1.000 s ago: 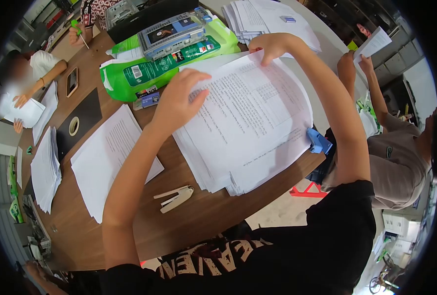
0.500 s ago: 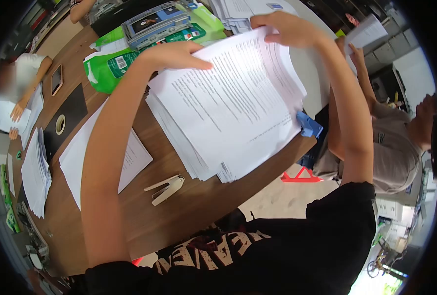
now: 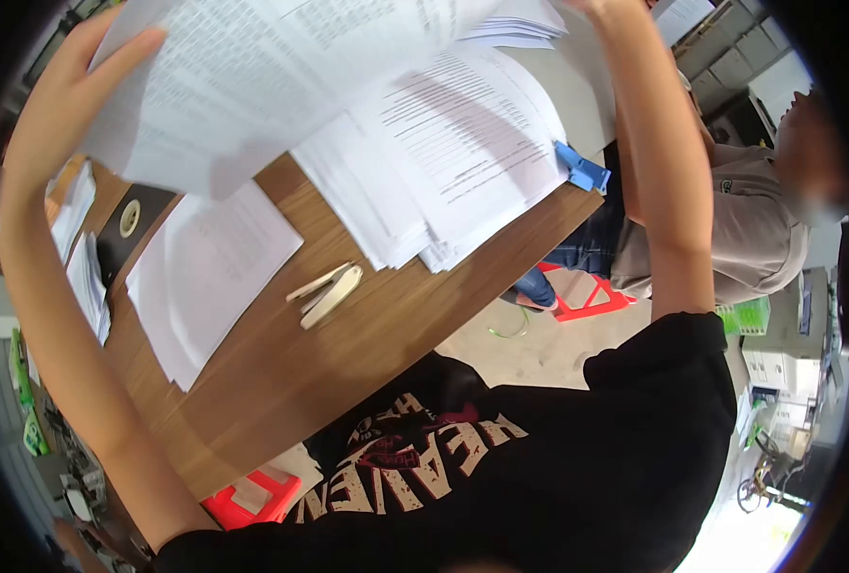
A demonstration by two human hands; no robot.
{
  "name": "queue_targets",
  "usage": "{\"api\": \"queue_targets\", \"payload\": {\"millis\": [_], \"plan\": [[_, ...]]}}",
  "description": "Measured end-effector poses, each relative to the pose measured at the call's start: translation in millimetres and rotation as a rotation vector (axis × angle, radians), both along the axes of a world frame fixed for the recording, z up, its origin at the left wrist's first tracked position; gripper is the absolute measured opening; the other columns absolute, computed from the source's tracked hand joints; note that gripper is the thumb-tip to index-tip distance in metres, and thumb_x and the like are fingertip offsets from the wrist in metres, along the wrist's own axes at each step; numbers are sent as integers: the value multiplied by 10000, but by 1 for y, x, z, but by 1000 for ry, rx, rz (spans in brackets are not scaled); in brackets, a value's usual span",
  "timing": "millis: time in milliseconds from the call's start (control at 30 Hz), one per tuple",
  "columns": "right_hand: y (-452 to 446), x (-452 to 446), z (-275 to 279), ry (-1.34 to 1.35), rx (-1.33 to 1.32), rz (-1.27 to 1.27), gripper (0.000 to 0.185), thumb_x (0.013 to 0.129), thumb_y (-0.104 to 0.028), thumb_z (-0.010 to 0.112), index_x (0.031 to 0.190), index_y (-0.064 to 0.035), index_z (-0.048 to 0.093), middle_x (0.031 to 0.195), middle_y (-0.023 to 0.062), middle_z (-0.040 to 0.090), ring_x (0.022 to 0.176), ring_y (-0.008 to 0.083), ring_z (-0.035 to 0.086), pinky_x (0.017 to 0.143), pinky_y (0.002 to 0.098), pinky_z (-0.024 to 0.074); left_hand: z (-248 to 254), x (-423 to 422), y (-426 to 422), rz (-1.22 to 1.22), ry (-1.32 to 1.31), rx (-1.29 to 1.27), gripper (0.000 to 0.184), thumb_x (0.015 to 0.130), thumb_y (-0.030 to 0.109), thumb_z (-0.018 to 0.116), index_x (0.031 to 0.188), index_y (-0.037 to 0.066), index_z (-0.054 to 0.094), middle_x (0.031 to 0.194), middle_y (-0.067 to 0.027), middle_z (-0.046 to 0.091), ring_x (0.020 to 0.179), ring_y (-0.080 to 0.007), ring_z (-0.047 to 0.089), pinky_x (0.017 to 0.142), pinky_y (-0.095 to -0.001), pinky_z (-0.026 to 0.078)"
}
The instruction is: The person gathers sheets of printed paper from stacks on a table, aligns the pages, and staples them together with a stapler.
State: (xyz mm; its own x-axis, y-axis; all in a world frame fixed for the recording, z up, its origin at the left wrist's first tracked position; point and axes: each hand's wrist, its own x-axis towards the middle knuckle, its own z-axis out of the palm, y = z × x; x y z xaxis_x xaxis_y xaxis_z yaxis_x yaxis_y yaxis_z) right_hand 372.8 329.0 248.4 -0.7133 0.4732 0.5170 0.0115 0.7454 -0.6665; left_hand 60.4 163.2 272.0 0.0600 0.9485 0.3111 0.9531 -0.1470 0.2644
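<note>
My left hand (image 3: 76, 81) is closed on the left edge of a printed paper sheet (image 3: 272, 86), thumb on the near face. The sheet is raised above the table and slants across the upper left. At the top edge of the view, my right hand (image 3: 591, 6) is mostly cut off, so its fingers are hidden. Below it lies a thick stack of printed pages (image 3: 482, 134). A blue clip-like object (image 3: 582, 169) sits at the stack's right corner. Nearer to me is a cream stapler (image 3: 329, 294), and left of that a smaller pile of paper (image 3: 219, 277).
A roll of tape (image 3: 130, 218) and another paper stack (image 3: 88, 286) are on the wooden table (image 3: 252, 401) at left. One person in a grey-brown shirt (image 3: 749, 220) sits at right. Red stools (image 3: 591, 294) stand by the table edge.
My left hand has lifted a sheet off the thick stack and carried it up and left. My right hand has moved up toward the frame's edge. The view has shifted.
</note>
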Motion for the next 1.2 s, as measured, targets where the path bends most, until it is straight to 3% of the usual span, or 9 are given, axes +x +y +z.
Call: {"api": "queue_targets", "payload": {"millis": [133,200,267,333,533,633,733,1000,1200], "plan": [[-65,-72,-64,57,-130,211,560,820,-329,707,1189,53,530,1101,177,612,1053,258,584,911,353,479,-9,-46,-94,65,-3,-9,358,908,213,592,1187,-12,602,1039,-100,673,914,-165,594,883,-281,431],[-129,-93,-79,83,-307,134,246,849,-103,668,1075,-13,627,963,91,688,861,177,646,761,311,492,-16,-45,-144,71,73,-38,329,900,166,587,1172,-17,603,1078,-115,667,941,-184,601,882,-296,437],[-161,-110,-107,63,-198,176,260,869,-150,691,1076,1,646,928,57,698,828,119,639,759,276,506,-40,-81,-210,269,99,-140,333,883,164,595,1172,0,616,1121,-125,658,995,-203,607,909,-333,438],[-189,-113,-122,47,-298,197,270,867,-160,679,1079,4,646,974,89,695,880,157,641,806,302,498,-38,-87,-261,216,-40,-327,494,832,306,675,1210,-3,597,1176,-148,633,1103,-242,591,956,-383,429],[-222,-132,-150,161,-566,297,288,868,-153,661,1086,32,630,1011,128,688,950,207,637,870,337,483,-174,-179,-375,40,-973,155,1401,469,850,676,1482,26,166,1460,-189,348,1332,-318,386,1084,-462,347],[-231,-140,-148,152,-559,275,285,866,-152,665,1078,35,629,995,125,685,945,195,633,867,335,481,-222,-155,-365,-191,-1178,171,1165,670,642,747,1467,8,181,1447,-191,359,1323,-318,392,1069,-454,362],[-230,-141,-147,169,-461,305,283,868,-166,670,1066,32,630,961,114,687,900,173,632,821,323,493,-266,-169,-387,204,-1500,303,664,907,122,590,1427,-44,212,1400,-201,397,1268,-303,439,1044,-432,374],[-255,-137,-168,61,-559,124,269,894,-168,657,1062,40,620,887,70,676,800,116,587,729,278,487,-259,-80,-361,432,-1437,450,429,933,78,573,1326,-20,430,1288,-109,534,1194,-196,495,1029,-368,377],[-272,-133,-200,57,-628,336,288,896,-80,627,1162,17,575,1070,91,632,964,136,564,837,290,465,-266,-38,-357,462,-1273,637,271,952,90,548,1185,-48,562,1194,-88,579,1064,-146,524,946,-315,399]]}}
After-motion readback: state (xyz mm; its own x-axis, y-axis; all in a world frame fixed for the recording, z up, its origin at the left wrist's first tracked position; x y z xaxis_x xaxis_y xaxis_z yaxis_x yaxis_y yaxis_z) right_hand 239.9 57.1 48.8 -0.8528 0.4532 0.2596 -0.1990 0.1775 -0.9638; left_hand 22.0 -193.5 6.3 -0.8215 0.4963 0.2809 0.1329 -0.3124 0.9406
